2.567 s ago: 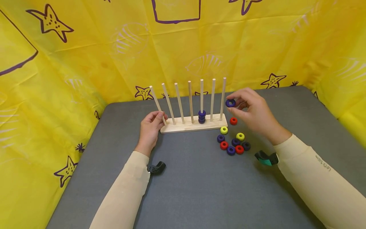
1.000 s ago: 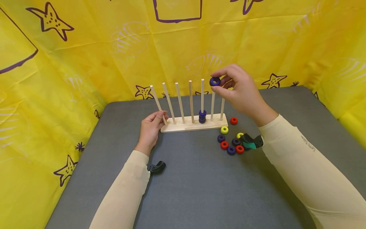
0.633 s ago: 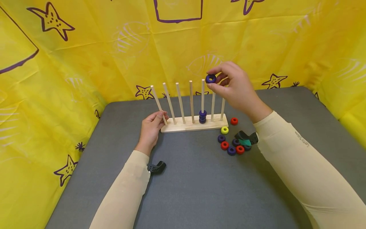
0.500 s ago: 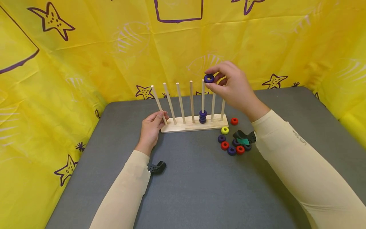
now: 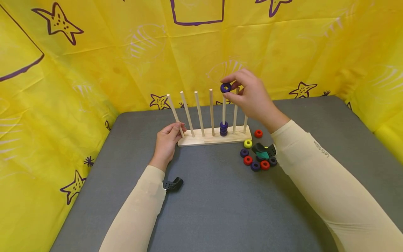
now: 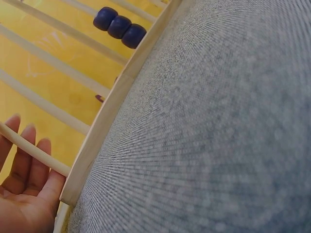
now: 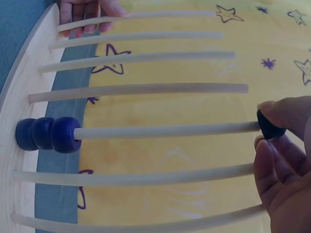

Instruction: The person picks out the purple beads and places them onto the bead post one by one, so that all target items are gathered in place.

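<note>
- Seven wooden pegs (image 5: 212, 112) stand in a row on a pale base board (image 5: 217, 139), which sits toward the far side of the gray tabletop (image 5: 204, 196).
- The right hand (image 5: 250, 94) pinches a dark purple bead (image 5: 225, 88) between thumb and fingertips, at the very top of the fifth peg from the left (image 5: 224, 110); whether the tip has entered the bead's hole cannot be told.
- Three stacked purple beads (image 5: 224, 129) encircle that same peg at its foot, touching one another.
- The left hand (image 5: 167, 138) grips the leftmost peg (image 5: 174, 112) low down, thumb and fingers about it, at the left end of the base board.
- Loose beads lie around the board's right end: one red bead (image 5: 258, 133) just to the right, one yellow bead (image 5: 248, 144) beside the near right corner.
- Nearer, a loose cluster curves round: a second red bead (image 5: 248, 160), a third red bead (image 5: 265, 165) and several dark ones, some partly hidden by the right wrist mount (image 5: 267, 149).
- Both arms wear cream sleeves (image 5: 138, 210); a black left wrist mount (image 5: 173, 184) juts out above the tabletop.
- Yellow cloth (image 5: 104, 70) printed with starfish and fish hangs at the far side, left and right.
</note>
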